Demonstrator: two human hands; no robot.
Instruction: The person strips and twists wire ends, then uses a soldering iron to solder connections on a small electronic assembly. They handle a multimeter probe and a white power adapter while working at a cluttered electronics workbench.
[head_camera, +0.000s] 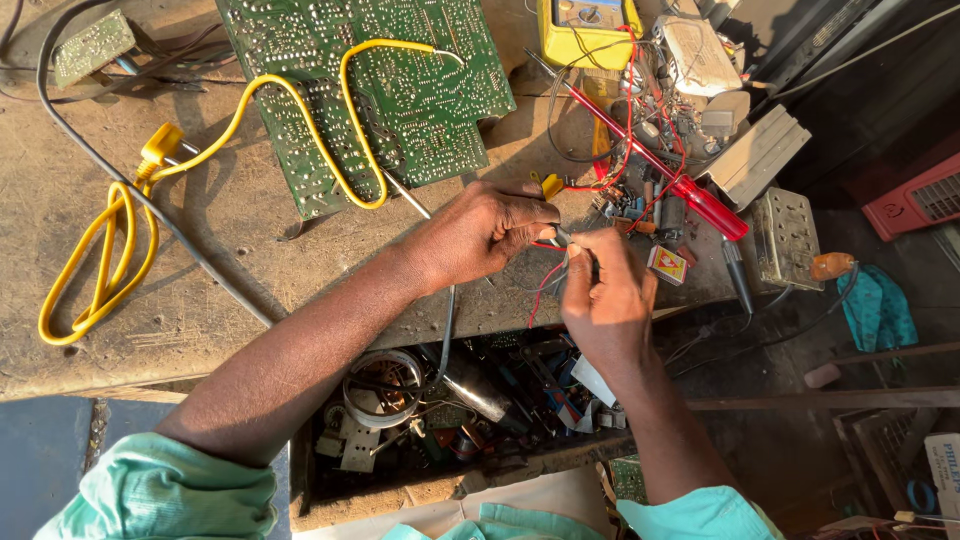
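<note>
- The left hand (480, 232) lies over the near edge of the worn grey table (230, 210); its grip, thumb and forefinger, is closed on a thin red wire (545, 283) at the fingertips.
- The right hand (608, 296) is raised just beside the left, fingers curled; its grip is pinched on a small dark metal tool (572, 243) whose tip meets the left fingertips. The exact kind of tool cannot be told.
- The thin red wire hangs below the two grips, over the table's edge, and also runs up and away from them toward a cluster of small electronic parts (640, 205).
- Just beyond the left grip a small yellow clip (550, 185) rests on the table.
- Beyond and left of the left hand lies a large green printed circuit board (400, 80), with a yellow insulated cable (110, 250) looping across it and coiling far to the left.
- Beyond the right grip a red-handled screwdriver (700, 205) lies slanted; past it stands a yellow multimeter (585, 30).
- To the right of the right hand sit a small red-and-yellow box (667, 264) and a perforated metal casing (785, 235).
- Below both hands an open drawer of mixed scrap parts (450, 400) is visible.
- Both forearms emerge from light green sleeves (160, 490).
</note>
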